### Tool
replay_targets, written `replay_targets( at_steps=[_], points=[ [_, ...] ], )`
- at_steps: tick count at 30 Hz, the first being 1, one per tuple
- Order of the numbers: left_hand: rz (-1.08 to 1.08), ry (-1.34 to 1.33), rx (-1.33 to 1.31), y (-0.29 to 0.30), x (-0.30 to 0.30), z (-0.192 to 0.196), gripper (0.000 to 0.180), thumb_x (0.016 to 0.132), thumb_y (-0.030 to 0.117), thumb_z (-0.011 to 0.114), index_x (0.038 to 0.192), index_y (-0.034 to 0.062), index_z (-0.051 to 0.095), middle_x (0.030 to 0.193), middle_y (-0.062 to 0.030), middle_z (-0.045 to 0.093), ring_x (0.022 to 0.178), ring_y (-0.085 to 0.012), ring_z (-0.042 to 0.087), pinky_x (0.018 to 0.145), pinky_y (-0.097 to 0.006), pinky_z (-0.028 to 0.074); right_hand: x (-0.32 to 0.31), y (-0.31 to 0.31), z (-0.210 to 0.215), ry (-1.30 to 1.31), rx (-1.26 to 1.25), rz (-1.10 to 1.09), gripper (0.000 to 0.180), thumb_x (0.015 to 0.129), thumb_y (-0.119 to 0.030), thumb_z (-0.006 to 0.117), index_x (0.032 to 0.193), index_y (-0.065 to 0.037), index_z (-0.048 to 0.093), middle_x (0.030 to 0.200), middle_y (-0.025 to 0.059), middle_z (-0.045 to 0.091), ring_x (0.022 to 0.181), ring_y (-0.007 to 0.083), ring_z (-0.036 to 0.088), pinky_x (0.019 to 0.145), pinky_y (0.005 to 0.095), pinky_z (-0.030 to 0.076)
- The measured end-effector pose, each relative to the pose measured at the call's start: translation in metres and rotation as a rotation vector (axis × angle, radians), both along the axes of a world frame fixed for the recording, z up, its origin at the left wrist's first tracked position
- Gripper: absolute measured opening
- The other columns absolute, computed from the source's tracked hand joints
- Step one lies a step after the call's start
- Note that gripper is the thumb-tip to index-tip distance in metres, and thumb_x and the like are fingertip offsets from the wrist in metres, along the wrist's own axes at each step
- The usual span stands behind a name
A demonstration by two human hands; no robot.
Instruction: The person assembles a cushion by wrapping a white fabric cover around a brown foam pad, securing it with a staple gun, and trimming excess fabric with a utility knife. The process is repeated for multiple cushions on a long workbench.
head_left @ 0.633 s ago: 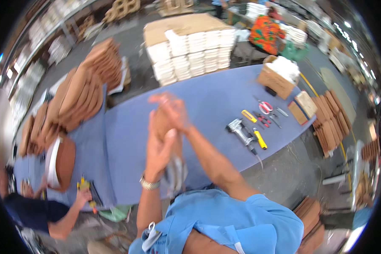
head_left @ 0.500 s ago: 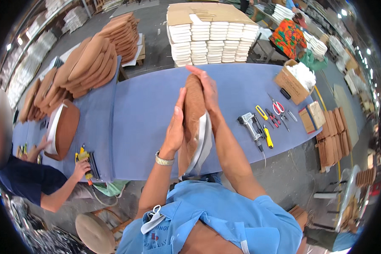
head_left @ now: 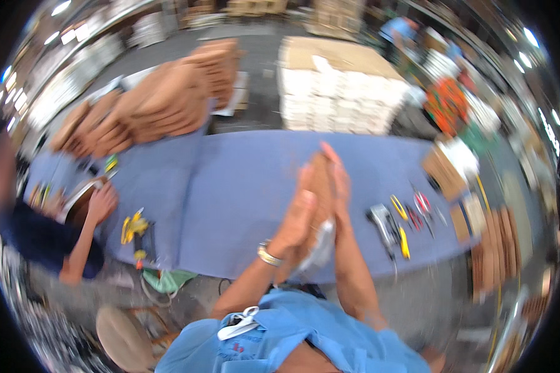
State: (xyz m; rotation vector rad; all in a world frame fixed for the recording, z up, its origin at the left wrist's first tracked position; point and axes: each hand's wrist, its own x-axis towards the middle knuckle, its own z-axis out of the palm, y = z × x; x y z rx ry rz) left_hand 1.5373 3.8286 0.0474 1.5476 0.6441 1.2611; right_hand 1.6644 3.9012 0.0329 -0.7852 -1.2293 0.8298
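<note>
Between my two palms a brown upholstered cushion [head_left: 321, 177] stands on edge, with white material [head_left: 320, 248] showing along its lower side. My left hand [head_left: 295, 217], a metal watch on the wrist, presses flat against its left face. On its right face lies my right hand [head_left: 341, 189], fingers stretched toward the cushion's far tip. Both hands are blurred by motion, and most of the cushion's faces are hidden behind them. The cushion is over the near part of the blue-covered table [head_left: 242, 180].
To the right lie a grey staple gun [head_left: 384, 225], yellow-handled tools, pliers and red scissors [head_left: 422, 202], beside a carton [head_left: 443, 169]. At left, a co-worker's hand [head_left: 102, 202] is on another pad near a yellow-black staple gun [head_left: 140, 233]. Brown cushions [head_left: 168, 99] are piled behind.
The view has tilted, so the scene sits lower and further right. My hands still press the cushion. The co-worker has let go of the yellow-black staple gun and now handles the pad.
</note>
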Motion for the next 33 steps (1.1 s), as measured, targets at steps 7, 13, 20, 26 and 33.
replay_targets(
  at_steps=[7, 13, 20, 26, 33],
  points=[
    [0.129, -0.023, -0.093, -0.022, -0.036, 0.060, 0.076, 0.111, 0.047, 0.039, 0.163, -0.0052, 0.018, 0.171, -0.0280, 0.011, 0.161, -0.0385, -0.001, 0.129, -0.045, 0.005, -0.036, -0.032, 0.035, 0.027, -0.143, 0.139, 0.058, 0.110, -0.038, 0.048, 0.149, 0.006, 0.050, 0.158, 0.0185, 0.047, 0.143, 0.0278, 0.047, 0.117, 0.0397, 0.041],
    [0.342, 0.091, -0.102, -0.035, -0.074, 0.042, 0.083, 0.110, 0.049, 0.043, 0.162, -0.0086, 0.013, 0.168, -0.0342, 0.011, 0.159, -0.0394, 0.012, 0.128, -0.043, 0.016, -0.099, -0.049, 0.067, -0.070, -0.178, 0.378, 0.058, 0.112, -0.039, 0.041, 0.148, 0.005, 0.051, 0.154, 0.0186, 0.051, 0.145, 0.0287, 0.045, 0.117, 0.0412, 0.041],
    [0.358, 0.247, -0.041, -0.045, -0.120, 0.041, 0.083, 0.107, 0.039, 0.051, 0.162, -0.0076, 0.010, 0.168, -0.0342, 0.012, 0.157, -0.0415, 0.020, 0.127, -0.043, 0.021, -0.123, 0.016, 0.026, -0.399, -0.093, 0.391, 0.057, 0.111, -0.043, 0.040, 0.132, 0.004, 0.066, 0.131, 0.0203, 0.065, 0.122, 0.0284, 0.061, 0.105, 0.0415, 0.046],
    [0.483, 0.283, -0.111, -0.043, -0.153, 0.017, 0.078, 0.106, 0.038, 0.052, 0.161, -0.0061, 0.021, 0.157, -0.0345, 0.037, 0.145, -0.0409, 0.043, 0.119, -0.041, 0.037, -0.135, 0.044, 0.022, -0.473, -0.359, 0.446, 0.060, 0.110, -0.043, 0.042, 0.104, 0.008, 0.073, 0.106, 0.0191, 0.072, 0.102, 0.0281, 0.066, 0.094, 0.0422, 0.050],
    [0.634, 0.469, -0.424, -0.084, -0.164, 0.057, 0.067, 0.106, 0.043, 0.054, 0.150, -0.0062, 0.045, 0.105, -0.0281, 0.074, 0.098, -0.0396, 0.074, 0.087, -0.043, 0.058, -0.134, 0.026, 0.010, -0.571, -0.264, 0.297, 0.059, 0.110, -0.040, 0.042, 0.091, 0.007, 0.072, 0.084, 0.0160, 0.070, 0.081, 0.0252, 0.065, 0.082, 0.0390, 0.050]
  ],
)
